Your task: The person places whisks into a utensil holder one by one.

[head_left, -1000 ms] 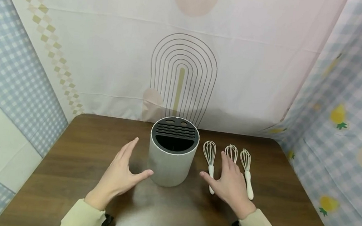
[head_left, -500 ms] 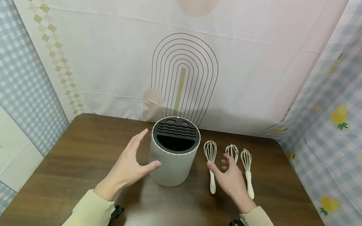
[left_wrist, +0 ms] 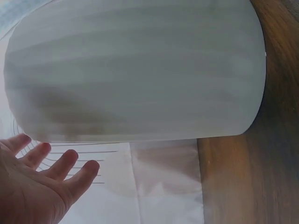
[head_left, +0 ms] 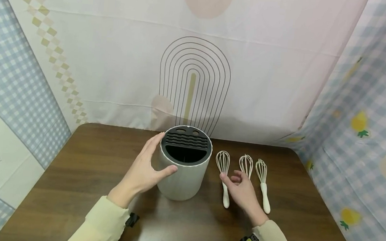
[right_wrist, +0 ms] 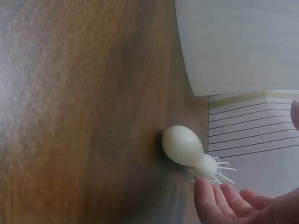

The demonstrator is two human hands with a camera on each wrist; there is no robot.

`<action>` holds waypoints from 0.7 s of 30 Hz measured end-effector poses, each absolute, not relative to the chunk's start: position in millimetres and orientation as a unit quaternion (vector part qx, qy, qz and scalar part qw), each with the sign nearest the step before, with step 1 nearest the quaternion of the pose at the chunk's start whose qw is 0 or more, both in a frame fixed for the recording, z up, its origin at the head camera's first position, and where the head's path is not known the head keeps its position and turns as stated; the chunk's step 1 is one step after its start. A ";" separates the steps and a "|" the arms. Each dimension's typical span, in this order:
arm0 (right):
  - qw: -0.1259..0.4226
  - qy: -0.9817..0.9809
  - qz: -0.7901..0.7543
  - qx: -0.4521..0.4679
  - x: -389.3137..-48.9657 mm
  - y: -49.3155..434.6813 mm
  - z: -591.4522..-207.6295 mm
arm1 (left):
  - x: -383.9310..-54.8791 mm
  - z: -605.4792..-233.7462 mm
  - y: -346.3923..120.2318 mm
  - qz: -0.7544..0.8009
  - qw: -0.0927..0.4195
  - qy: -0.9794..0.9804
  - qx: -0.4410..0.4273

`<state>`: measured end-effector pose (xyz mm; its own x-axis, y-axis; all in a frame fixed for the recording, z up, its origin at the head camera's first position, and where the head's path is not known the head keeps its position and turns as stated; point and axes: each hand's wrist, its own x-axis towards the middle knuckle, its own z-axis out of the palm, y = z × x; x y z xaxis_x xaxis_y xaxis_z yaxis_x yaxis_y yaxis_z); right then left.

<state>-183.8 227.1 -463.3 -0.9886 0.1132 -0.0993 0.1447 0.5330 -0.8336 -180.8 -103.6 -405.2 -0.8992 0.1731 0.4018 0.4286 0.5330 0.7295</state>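
Seen from the person's seat, a round white knife-and-utensil holder stands upright on the bench, with three white balloon whisks lying around its three to four o'clock side: a near whisk, a middle whisk and an outer whisk. All three wire ends point roughly at twelve.

The left hand is at the holder's eight o'clock, fingers spread and gripping nothing; whether it touches the wall can't be told. The right hand is over the middle whisk, fingers loosely bent, thumb apart, with nothing seen in its grip.

The holder looks stiff and smooth, maybe a bit slippery, and too fat for one hand; flat palms at nine and three should hold it best. The whisks look light. Their wires may bend if squeezed, so the thick handle toward six is the better place to pinch.
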 end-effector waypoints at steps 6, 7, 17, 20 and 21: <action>0.029 0.869 -0.487 0.083 -184.3 224.7 -470.6 | -184.8 -405.3 -101.3 -0.454 0.148 -0.859 -0.183; 0.033 0.869 -0.487 0.085 -184.2 224.3 -471.3 | -185.2 -405.3 -101.0 -0.455 0.148 -0.859 -0.183; 0.035 0.871 -0.479 0.099 -187.4 225.5 -482.3 | -191.7 -405.4 -98.3 -0.455 0.144 -0.858 -0.191; 0.034 0.875 -0.472 0.103 -188.5 226.0 -485.3 | -193.0 -407.1 -97.9 -0.449 0.143 -0.863 -0.185; 0.033 0.876 -0.470 0.105 -188.7 225.9 -485.9 | -193.1 -407.6 -97.7 -0.448 0.143 -0.863 -0.183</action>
<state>-188.7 225.9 -485.9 -0.9757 0.1525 -0.1571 0.2152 0.5368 -0.8158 -193.1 -97.7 -407.6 -0.8917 0.1884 0.4115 0.4449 0.5320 0.7205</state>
